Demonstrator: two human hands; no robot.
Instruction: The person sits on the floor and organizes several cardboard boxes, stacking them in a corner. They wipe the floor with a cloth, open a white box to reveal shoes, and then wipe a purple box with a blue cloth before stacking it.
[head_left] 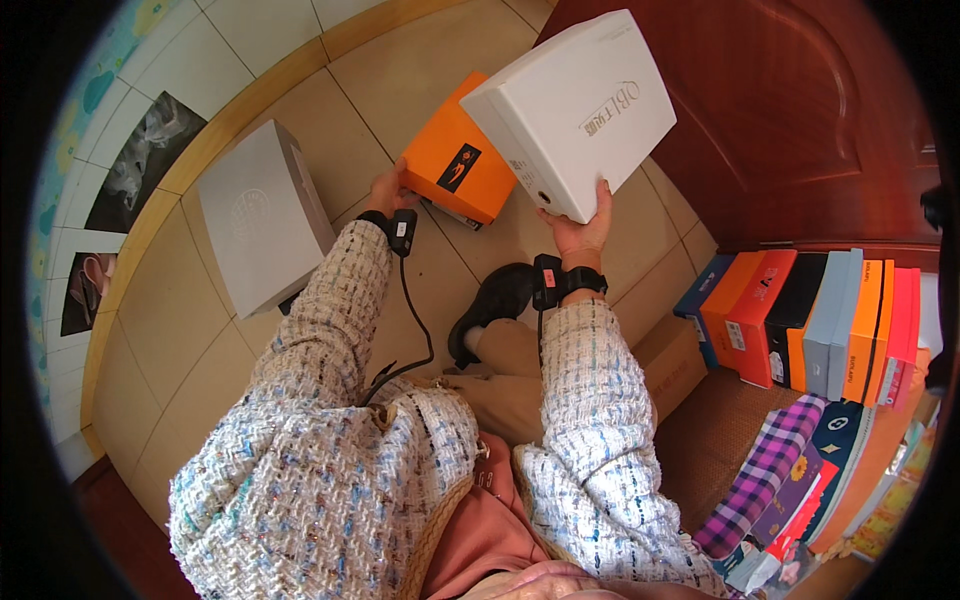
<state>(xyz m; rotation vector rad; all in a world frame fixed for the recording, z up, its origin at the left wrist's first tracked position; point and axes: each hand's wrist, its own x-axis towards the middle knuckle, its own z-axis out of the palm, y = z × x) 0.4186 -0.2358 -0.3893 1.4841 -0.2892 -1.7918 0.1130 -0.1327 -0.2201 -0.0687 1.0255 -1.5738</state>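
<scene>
With fingers and thumb spread along its lower edge, my right hand point(583, 232) holds up a white shoebox point(580, 115), tilted. My left hand point(386, 190) has hold of the left end of an orange shoebox point(460, 150), its fingers mostly hidden behind the box. The orange box has a dark label on its side, and its right end passes behind the white one. To the left of my left forearm, a light grey box point(255, 220) lies on the floor tiles. Both my wrists wear black straps with small modules.
At the right, a row of colourful shoeboxes point(750, 310) stands beside a brown carton point(730, 440). A purple checked cloth point(765, 470) lies near them. A dark red wooden door point(800, 110) is at the upper right, and a tiled wall point(220, 40) with wooden trim curves along the left. My black shoe point(495, 305) is below the boxes.
</scene>
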